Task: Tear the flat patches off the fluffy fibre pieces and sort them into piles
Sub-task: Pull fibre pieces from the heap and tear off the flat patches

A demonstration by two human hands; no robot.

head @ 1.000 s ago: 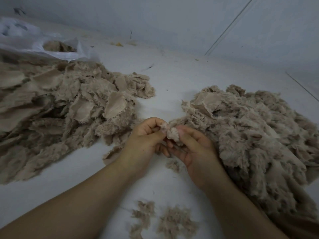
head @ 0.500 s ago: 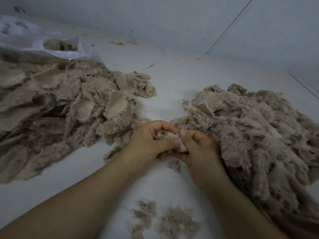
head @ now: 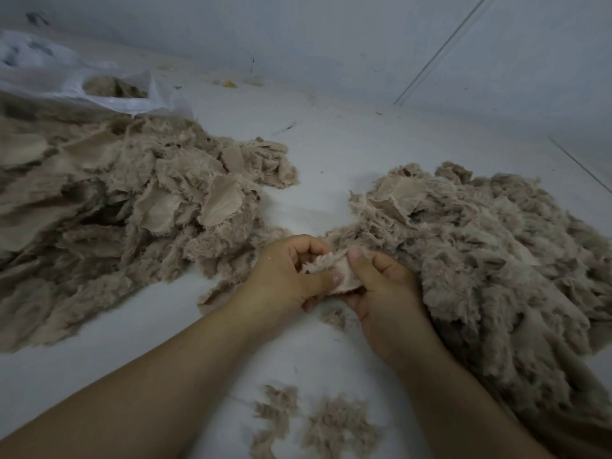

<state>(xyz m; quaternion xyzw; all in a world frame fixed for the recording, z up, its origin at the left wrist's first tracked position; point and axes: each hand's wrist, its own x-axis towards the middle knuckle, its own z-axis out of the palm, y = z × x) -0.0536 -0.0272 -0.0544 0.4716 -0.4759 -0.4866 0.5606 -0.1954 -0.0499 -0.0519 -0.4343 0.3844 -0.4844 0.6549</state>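
Both hands meet at the middle of the white surface over one small beige fibre piece, fluffy on its upper left and flat and smooth on its lower right. My left hand pinches its left side between thumb and curled fingers. My right hand grips its right side, thumb on top of the flat patch. A large pile of fibre pieces with flat patches lies to the left. A second big fluffy pile lies to the right, touching my right hand.
A white plastic bag holding more fibre lies at the back left. Small fluffy tufts sit between my forearms, and another scrap lies under my hands. A pale wall rises behind the surface.
Both hands have turned the piece and drawn slightly nearer to me; more of its flat smooth side now shows between the thumbs. The piles have not moved.
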